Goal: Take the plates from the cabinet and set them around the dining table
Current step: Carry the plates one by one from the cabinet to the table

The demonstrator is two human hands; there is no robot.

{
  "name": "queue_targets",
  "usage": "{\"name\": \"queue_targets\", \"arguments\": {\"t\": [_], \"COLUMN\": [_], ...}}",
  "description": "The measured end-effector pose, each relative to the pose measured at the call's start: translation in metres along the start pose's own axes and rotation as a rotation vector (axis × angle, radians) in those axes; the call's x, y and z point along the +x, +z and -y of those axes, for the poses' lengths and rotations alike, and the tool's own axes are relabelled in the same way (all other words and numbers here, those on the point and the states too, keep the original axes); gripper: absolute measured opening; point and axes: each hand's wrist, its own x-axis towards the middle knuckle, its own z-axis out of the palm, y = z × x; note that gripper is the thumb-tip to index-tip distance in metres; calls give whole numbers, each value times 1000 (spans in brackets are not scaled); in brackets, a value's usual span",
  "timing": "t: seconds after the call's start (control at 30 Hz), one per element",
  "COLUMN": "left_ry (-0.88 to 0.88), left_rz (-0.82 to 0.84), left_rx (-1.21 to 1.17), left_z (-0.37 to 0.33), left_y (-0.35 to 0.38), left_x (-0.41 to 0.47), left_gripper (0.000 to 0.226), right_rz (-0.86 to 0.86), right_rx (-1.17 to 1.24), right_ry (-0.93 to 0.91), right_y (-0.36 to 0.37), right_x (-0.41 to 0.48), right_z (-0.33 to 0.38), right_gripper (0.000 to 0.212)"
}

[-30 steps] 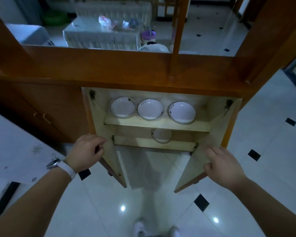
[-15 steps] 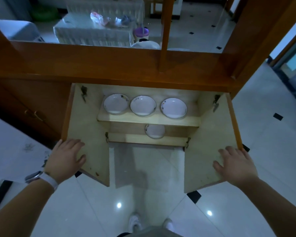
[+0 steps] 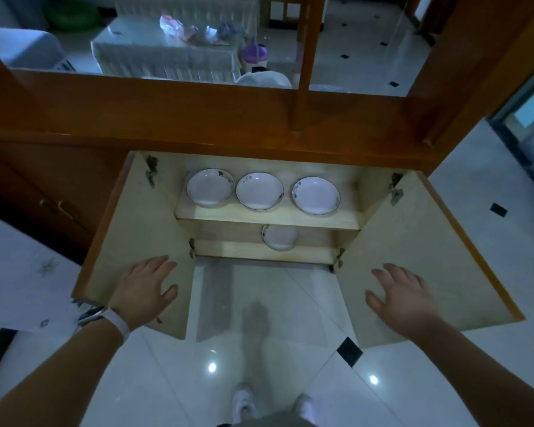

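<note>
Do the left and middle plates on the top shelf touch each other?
Cannot tell. In the head view, the left plate and the middle plate have rims that meet or overlap near one spot, and no gap shows plainly.

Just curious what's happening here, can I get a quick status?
Left hand and right hand open, flat on the cabinet doors. Four plates on the shelves, untouched. Nothing in the way.
</note>
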Motion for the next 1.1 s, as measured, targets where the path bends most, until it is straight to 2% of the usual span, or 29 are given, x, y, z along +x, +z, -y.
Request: {"name": "queue_targets", "arguments": {"t": [0.13,0.33,0.67,0.97,1.1], "left_ry": [-37,-62,-106,-177,-180], "left_rz": [-41,-32,17,24,60], "left_rx": [-65,-99,-66,-10,-73], "left_z": [16,42,71,86,77], "left_y": [-1,-3,8,12,8], "left_x": [15,31,34,60,79], "left_gripper": [53,64,60,52,65], "right_rz": [-36,-61,-60,-68,-6], "right_rx": [27,37,109,149,171], "right_ry": [-34,-137,-296,-454,-529], "right_y": [-2,-12,-22,-15,-10], "right_x": [13,33,69,126,167], "right_z": [24,70,162,197,210], "right_gripper": [51,61,62,51,53]}}
